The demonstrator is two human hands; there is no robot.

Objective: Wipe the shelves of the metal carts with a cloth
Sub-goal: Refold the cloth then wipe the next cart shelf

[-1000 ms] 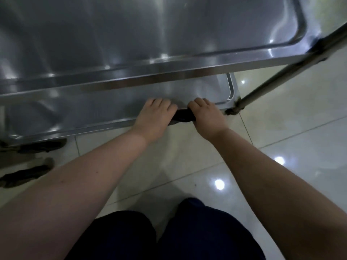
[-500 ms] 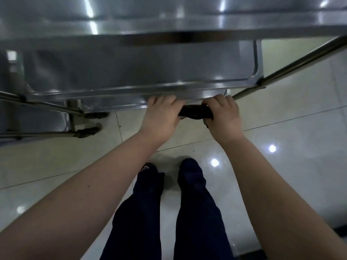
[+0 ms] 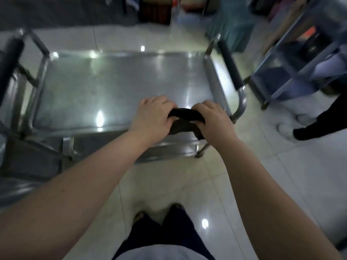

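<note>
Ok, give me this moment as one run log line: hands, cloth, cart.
left hand: grips black cloth | right hand: grips black cloth | cloth: bunched between both hands over top shelf near edge | shelf contact: cannot tell

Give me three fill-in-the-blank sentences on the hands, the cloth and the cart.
The left hand and right hand both grip a ___ cloth. They hold it above the ___ shelf of the metal cart. Right of the cart, another person's shoes are ___.
Missing words: black, top, white.
</note>
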